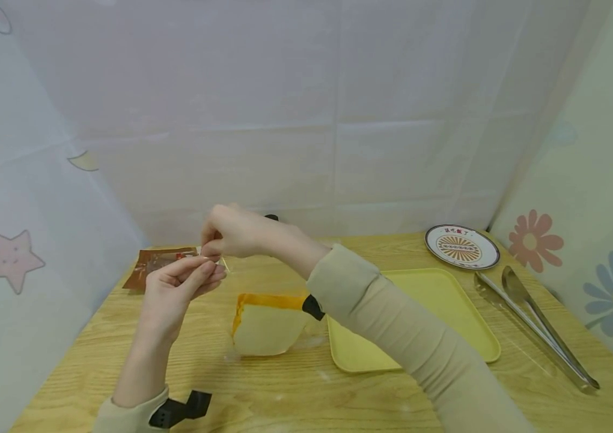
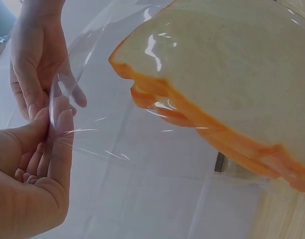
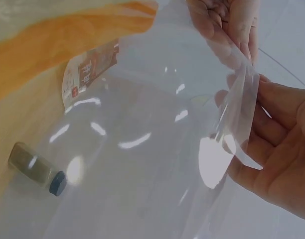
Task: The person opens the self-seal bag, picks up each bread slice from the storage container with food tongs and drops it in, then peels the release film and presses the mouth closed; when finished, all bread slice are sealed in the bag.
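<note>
Slices of white bread point(image 1: 268, 331) with an orange crust sit inside a clear plastic bag point(image 2: 100, 134), over the middle of the table. My left hand point(image 1: 173, 294) pinches the bag's edge between thumb and fingers. Close above it, my right hand point(image 1: 238, 231) grips the same edge, its fingertips almost meeting those of the left. In the left wrist view, the stacked bread slices point(image 2: 217, 74) show through the stretched film. The right wrist view has the right hand point(image 3: 282, 149) behind the folded film, which partly veils its fingers.
A brown packet point(image 1: 146, 267) lies at the back left, behind the hands. A small bottle with a dark cap point(image 3: 35, 167) shows through the film. Right of the bread are a yellow tray point(image 1: 447, 300), a patterned plate point(image 1: 436, 246) and metal tongs point(image 1: 547, 337). Walls point(image 1: 306, 120) bound the table.
</note>
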The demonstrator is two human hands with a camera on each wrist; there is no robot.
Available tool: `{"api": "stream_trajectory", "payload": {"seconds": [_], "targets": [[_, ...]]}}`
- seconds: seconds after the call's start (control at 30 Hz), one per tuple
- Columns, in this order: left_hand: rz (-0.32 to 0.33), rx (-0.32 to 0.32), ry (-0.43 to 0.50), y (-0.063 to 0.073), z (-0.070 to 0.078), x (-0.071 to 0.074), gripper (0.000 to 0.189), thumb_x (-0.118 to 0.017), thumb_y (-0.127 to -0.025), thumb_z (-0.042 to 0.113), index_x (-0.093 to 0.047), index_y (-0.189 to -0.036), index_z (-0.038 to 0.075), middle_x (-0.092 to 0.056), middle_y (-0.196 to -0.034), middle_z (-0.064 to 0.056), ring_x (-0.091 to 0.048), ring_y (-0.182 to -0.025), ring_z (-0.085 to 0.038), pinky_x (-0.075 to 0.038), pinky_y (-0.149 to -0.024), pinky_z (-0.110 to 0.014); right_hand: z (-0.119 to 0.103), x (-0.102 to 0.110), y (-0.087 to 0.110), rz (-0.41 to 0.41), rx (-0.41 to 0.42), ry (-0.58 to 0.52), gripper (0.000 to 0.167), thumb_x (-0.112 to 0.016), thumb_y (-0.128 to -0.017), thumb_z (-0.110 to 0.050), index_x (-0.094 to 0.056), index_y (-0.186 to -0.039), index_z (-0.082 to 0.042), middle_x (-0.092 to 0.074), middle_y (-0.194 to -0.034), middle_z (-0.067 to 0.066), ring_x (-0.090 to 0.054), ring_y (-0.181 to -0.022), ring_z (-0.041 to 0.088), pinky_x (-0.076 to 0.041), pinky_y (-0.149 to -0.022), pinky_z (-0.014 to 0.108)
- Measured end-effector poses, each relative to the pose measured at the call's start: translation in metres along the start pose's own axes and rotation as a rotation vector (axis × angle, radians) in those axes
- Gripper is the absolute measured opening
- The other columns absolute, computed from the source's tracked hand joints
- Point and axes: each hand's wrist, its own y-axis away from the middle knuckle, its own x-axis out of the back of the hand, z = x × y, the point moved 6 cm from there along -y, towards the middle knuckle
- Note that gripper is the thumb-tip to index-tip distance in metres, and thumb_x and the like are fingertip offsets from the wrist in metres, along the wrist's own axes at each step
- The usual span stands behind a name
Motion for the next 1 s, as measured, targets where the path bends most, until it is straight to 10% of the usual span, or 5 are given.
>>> {"api": "stream_trajectory", "payload": {"seconds": [1.0], "targets": [[0.001,-0.013,-0.057,0.0003,0.0000,-0.0009,0.018,-0.056,-0.091,-0.003,-0.070,-0.103,-0.003,-0.074,-0.086,0.000,-0.071,-0.080,-0.011,-0.059,-0.073,-0.026,0.0015,0.0006,0.0056,0.021,-0.007,0.002,0.020,-0.057,-0.092,-0.009,-0.074,-0.081,-0.008,-0.071,-0.077,0.004,-0.051,-0.056,0.006,-0.043,-0.056,0.014]]}}
